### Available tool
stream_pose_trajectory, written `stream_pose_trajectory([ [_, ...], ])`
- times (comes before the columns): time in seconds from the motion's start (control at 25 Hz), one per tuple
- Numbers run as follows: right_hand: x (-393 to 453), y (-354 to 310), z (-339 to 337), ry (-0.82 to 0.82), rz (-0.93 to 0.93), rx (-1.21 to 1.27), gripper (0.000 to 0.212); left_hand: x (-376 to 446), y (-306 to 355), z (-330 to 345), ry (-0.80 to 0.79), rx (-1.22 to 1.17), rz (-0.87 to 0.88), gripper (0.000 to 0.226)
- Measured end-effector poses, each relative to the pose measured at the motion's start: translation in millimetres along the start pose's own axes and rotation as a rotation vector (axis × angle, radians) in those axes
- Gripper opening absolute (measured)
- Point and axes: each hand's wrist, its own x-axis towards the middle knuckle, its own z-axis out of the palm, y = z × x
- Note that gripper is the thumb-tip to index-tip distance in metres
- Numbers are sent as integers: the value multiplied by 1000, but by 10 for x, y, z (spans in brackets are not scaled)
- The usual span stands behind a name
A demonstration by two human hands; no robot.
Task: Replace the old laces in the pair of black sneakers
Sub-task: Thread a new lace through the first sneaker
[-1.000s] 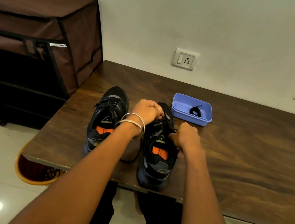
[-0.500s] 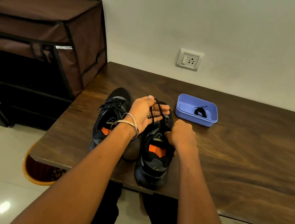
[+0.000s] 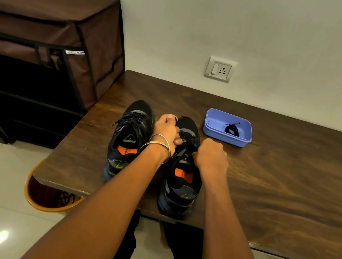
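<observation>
Two black sneakers with orange insoles stand side by side near the front edge of the dark wooden table point(image 3: 278, 184). The left sneaker point(image 3: 128, 138) is laced. My left hand point(image 3: 166, 130), with two bangles on the wrist, is curled over the laces of the right sneaker point(image 3: 180, 183) and pinches the black lace point(image 3: 187, 136). My right hand point(image 3: 209, 154) grips the right sneaker at the tongue, on its right side. A coiled black lace point(image 3: 232, 129) lies in a blue tray point(image 3: 226, 136) behind the shoes.
A brown fabric shoe rack point(image 3: 44, 56) stands left of the table against the wall. An orange bin point(image 3: 46, 195) sits on the floor under the table's front left corner. Two wall sockets point(image 3: 219, 69) are mounted behind the table. My legs are under the front edge.
My left hand had lifted a loop of lace up off the right sneaker; now it has come back down and curls over the laces. My right hand stayed on the shoe.
</observation>
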Motion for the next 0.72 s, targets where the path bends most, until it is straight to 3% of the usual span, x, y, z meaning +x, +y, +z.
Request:
stream_pose_trajectory([
  [0.12, -22, -16, 8, 0, -16, -18, 20, 37, -11, -35, 39, 70, -16, 27],
  [0.28, -53, -54, 12, 7, -38, -45, 24, 1, -71, 92, 84, 580, 326, 24],
  [0.44, -92, -70, 18, 18, -59, -85, 27, -24, -87, 54, 125, 543, 266, 16],
  [0.64, -90, -8, -6, -12, -65, -74, 23, -58, -39, 19, -205, 1273, 420, 13],
  [0.72, -99, -2, -21, -15, -63, -66, 25, -69, -110, 67, -181, 1481, 509, 21],
])
